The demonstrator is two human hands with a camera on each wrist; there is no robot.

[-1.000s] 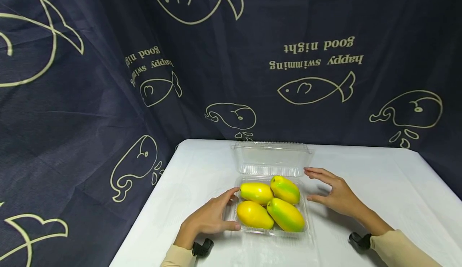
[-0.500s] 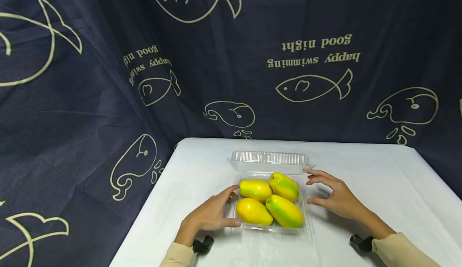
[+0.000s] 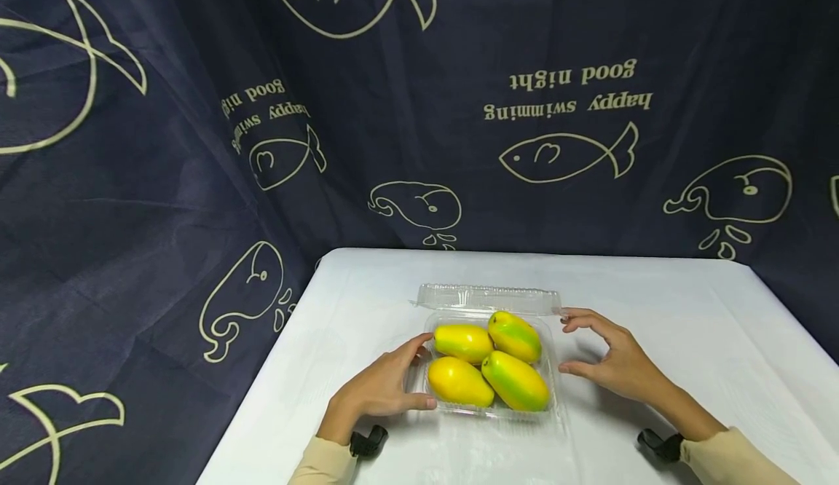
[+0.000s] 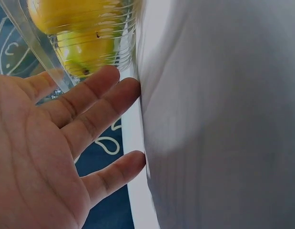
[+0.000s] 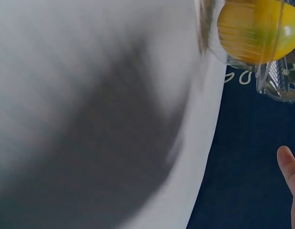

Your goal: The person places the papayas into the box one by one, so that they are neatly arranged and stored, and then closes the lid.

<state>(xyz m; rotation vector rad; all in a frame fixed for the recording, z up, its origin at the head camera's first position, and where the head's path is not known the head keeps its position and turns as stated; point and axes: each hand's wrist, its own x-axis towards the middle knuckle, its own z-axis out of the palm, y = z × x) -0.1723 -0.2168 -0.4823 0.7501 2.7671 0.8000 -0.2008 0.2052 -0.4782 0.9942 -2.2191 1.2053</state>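
Note:
A clear plastic clamshell box (image 3: 488, 412) with several yellow-green, mango-shaped fruits (image 3: 518, 381) inside stands with its ribbed lid (image 3: 488, 301) raised along the back edge. Beside its left wall is the left hand (image 3: 380, 387), index finger by the back left part of the rim and thumb near the front left corner. In the left wrist view the left hand (image 4: 33, 152) has its fingers spread, partly overlapping the box's wall (image 4: 130, 33). The right hand (image 3: 609, 350) hovers at the right, thumb apart from the fingers, fingertips right at the lid's right corner.
The box is on a white-covered table (image 3: 668, 296). Behind and to the left hangs a dark blue curtain (image 3: 419, 92) printed with fish and whales. A black wrist camera (image 3: 369, 442) sits on each wrist.
The lid has swung, so it looks lower and narrower from front to back. The right fingertips have drawn a little nearer its corner; the left hand has stayed beside the box.

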